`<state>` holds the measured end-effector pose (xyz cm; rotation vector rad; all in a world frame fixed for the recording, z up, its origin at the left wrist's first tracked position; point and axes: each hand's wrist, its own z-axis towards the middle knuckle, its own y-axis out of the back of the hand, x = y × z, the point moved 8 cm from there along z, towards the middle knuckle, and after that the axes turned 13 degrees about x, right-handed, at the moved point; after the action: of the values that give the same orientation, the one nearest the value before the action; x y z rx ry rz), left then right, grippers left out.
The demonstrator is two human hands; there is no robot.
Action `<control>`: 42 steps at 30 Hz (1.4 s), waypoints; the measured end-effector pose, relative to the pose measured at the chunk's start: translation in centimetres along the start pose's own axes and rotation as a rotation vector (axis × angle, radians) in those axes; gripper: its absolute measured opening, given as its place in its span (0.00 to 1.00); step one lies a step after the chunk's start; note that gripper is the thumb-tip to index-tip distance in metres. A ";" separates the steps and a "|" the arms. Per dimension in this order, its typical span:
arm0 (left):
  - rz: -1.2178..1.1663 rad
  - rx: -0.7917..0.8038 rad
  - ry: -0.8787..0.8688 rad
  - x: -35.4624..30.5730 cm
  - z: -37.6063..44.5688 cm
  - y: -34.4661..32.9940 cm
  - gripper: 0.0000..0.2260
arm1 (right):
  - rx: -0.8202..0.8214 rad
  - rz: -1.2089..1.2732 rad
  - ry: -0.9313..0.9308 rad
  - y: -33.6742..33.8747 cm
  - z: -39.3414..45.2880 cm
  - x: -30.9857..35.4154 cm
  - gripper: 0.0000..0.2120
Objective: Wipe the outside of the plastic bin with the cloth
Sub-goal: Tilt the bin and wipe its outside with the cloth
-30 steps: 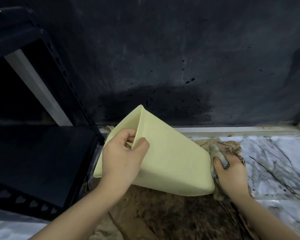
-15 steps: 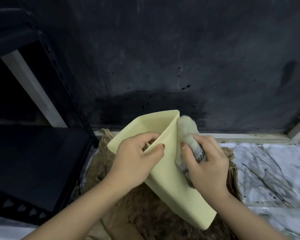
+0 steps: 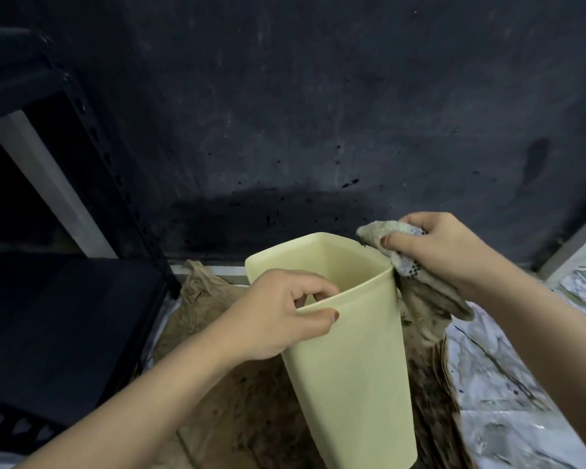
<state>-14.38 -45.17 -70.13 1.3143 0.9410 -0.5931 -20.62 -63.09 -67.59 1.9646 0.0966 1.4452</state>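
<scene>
**Cloth at the rim corner of the held bin**

The left hand (image 3: pixel 278 313) is clamped on the near rim of the pale yellow plastic bin (image 3: pixel 349 367), thumb pressed on the outer wall and fingers curled over the edge into the opening. The right hand (image 3: pixel 444 252) is closed around a bunched grey-white cloth (image 3: pixel 403 252) and holds it against the bin's right rim corner, on the outside; a soiled tail of the cloth hangs down beside the bin's right wall.

The bin is upright with its mouth tipped slightly away from the person, tapering toward its base at the lower edge of the view. Whether the base rests on anything cannot be told.

Under and behind the bin lies stained brown paper (image 3: pixel 251 411). To the bin's right is a marble-patterned sheet (image 3: pixel 508 394) with dark specks. To the bin's left stands a black metal shelf unit (image 3: pixel 65 316). Behind the bin rises a dark wall (image 3: pixel 318 113), spattered low down.
</scene>
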 end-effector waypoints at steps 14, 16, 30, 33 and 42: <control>0.104 -0.198 -0.090 -1.9 -2.7 0.7 0.03 | -0.139 0.021 -0.113 0.6 -4.5 -3.8 0.09; 0.196 -0.315 -0.043 -1.6 -3.9 1.6 0.01 | -0.161 0.019 -0.121 0.6 -5.5 -4.1 0.08; 0.204 -0.189 0.492 0.7 -7.1 -2.0 0.13 | -0.165 -0.102 -0.143 -0.1 -10.9 -5.1 0.09; 0.107 -0.241 0.456 0.8 -7.6 -2.7 0.09 | -0.143 -0.123 -0.160 -0.6 -12.3 -5.7 0.07; 0.111 -0.339 0.392 1.2 -9.1 0.0 0.05 | -0.220 0.025 -0.089 -4.2 -13.4 -6.3 0.03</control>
<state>-15.89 -36.20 -70.98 1.1829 1.2180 -0.0787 -33.28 -56.24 -73.13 1.8510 -0.1228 1.3216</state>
